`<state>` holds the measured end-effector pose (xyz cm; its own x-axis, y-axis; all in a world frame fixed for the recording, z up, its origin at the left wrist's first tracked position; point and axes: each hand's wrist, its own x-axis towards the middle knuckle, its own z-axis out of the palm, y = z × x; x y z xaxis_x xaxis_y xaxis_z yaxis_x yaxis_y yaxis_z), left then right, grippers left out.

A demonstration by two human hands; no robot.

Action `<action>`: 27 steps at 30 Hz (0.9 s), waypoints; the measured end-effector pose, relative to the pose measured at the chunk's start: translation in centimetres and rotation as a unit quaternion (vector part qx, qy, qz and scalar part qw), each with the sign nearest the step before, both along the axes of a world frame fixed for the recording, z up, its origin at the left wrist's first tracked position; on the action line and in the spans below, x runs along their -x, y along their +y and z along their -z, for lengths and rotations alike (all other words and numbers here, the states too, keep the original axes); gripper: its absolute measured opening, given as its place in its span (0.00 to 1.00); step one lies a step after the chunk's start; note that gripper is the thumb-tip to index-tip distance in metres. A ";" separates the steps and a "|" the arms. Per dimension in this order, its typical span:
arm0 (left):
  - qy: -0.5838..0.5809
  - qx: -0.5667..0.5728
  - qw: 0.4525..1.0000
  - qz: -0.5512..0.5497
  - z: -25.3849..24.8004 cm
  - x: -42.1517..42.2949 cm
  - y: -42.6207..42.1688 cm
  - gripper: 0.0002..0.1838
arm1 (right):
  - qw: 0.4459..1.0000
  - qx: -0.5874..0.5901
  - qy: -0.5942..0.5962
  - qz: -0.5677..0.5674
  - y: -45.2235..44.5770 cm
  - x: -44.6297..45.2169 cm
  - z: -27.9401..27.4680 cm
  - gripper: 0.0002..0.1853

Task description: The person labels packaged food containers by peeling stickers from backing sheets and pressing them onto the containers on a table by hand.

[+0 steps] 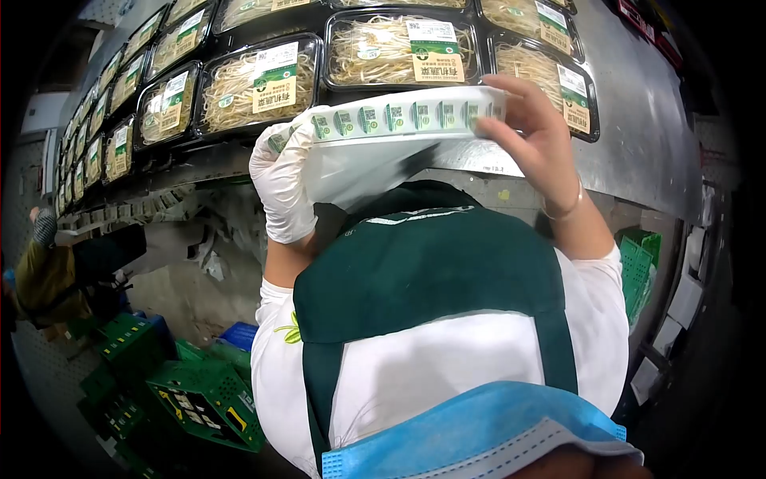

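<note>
A white strip of small green-and-white stickers [407,116] is stretched between my two hands, its pale backing hanging below. My left hand [283,184], in a white glove, is closed around the strip's left end. At the other end, my bare right hand [542,132] grips the strip between thumb and fingers. Just beyond it lies a black tray of bean sprouts [371,52] under clear film, with a green-and-tan label [435,52]. Another labelled tray of bean sprouts [227,88] sits behind my left hand.
Rows of similar packed trays [171,104] cover the metal table [618,156] ahead and to the left. Green crates [211,399] stand on the floor at lower left, and another green crate [636,263] at right. Another person's sleeve [48,275] shows at far left.
</note>
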<state>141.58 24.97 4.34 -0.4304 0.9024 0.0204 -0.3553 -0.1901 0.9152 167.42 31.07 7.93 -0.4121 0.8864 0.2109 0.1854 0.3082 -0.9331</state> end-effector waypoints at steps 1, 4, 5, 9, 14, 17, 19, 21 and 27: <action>0.008 -0.001 1.000 -0.008 -0.3 -0.1 0.0 0.03 | 0.998 -0.013 0.062 0.010 0.1 0.3 0.5 0.20; 0.003 -0.003 1.000 0.003 0.2 1.0 0.0 0.05 | 0.995 -0.004 0.086 -0.053 -0.2 0.4 0.3 0.21; -0.012 0.001 1.000 0.024 0.5 1.5 -0.1 0.07 | 0.993 0.008 0.105 -0.061 -0.4 0.7 -0.1 0.20; -0.010 -0.002 0.998 0.063 -1.8 0.5 -0.6 0.15 | 0.995 0.042 0.077 -0.044 -0.4 1.2 0.0 0.16; 0.028 -0.042 0.997 0.062 0.2 2.9 -1.1 0.12 | 0.991 0.124 0.056 -0.014 -0.6 1.7 -1.1 0.08; 0.028 0.017 0.999 0.033 -0.9 3.1 -1.6 0.05 | 0.984 0.171 0.045 -0.031 0.1 1.4 -0.8 0.08; 0.015 0.019 0.999 0.039 -0.8 3.2 -1.7 0.04 | 0.993 0.077 -0.032 -0.084 0.9 0.9 0.0 0.09; -0.018 0.007 0.998 0.059 -1.0 2.9 -1.5 0.03 | 0.990 -0.029 -0.108 -0.090 1.4 0.7 -0.8 0.09; -0.028 0.001 0.997 0.071 -0.6 3.0 -1.3 0.04 | 0.871 -0.401 -0.270 -0.091 2.2 0.6 -3.8 0.08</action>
